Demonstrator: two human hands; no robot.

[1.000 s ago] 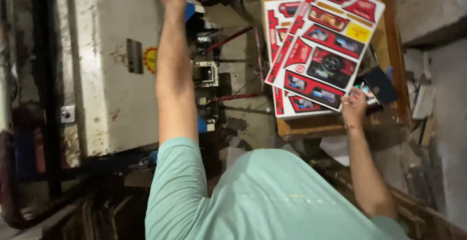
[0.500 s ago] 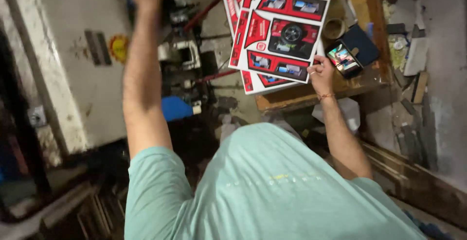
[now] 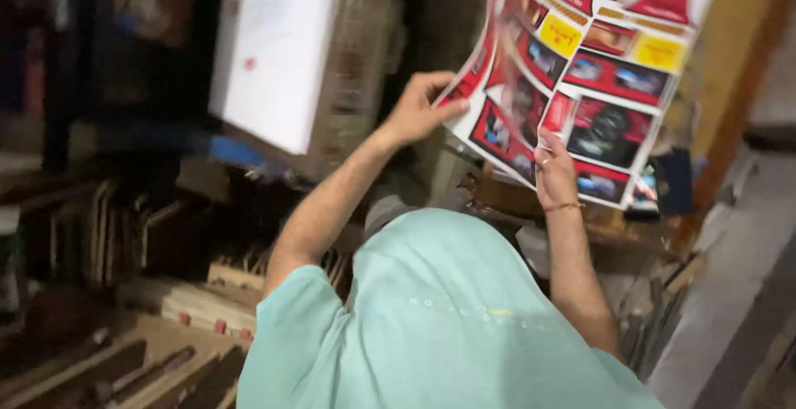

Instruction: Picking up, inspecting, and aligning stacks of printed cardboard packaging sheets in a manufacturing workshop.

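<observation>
A stack of large printed sheets, red and white with dark pictures and yellow patches, is held up in front of me, curved and bending. My left hand grips its left edge, thumb on top. My right hand, with a red thread at the wrist, pinches the lower edge near the middle. Both arms reach out from my pale green shirt.
A wooden table stands under the sheets, with a dark blue object on it. A white board leans at the upper left against a brown surface. Wooden frames and boards are stacked at the lower left. Grey floor lies right.
My left hand has come down from the machine and taken the sheets' left edge. The stack has been lifted off the table and now bends between both hands. The view has swung.
</observation>
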